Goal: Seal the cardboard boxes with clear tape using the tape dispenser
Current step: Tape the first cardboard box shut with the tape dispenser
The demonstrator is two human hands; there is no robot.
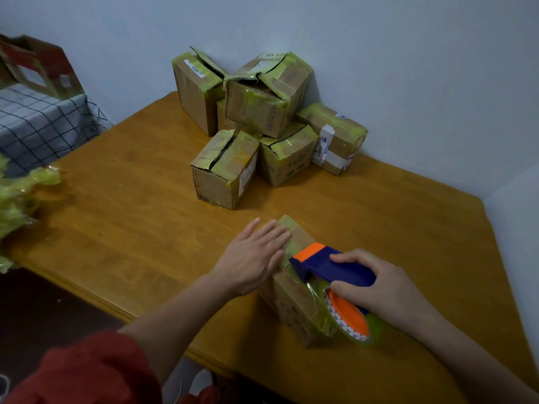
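A small cardboard box (pixel 294 301) wrapped in yellowish tape lies on the wooden table (pixel 140 205) near its front edge. My left hand (pixel 253 258) presses flat on the box's top and left side, fingers straight. My right hand (pixel 379 287) grips the blue and orange tape dispenser (pixel 329 266), whose head sits on the box's top. Its tape roll (pixel 350 319) hangs at the box's near right end.
Several taped cardboard boxes (pixel 262 121) are piled against the wall at the table's far side. Crumpled yellowish tape (pixel 20 205) lies at the table's left edge. A checked cloth surface (pixel 40 123) with a carton stands beyond at the left.
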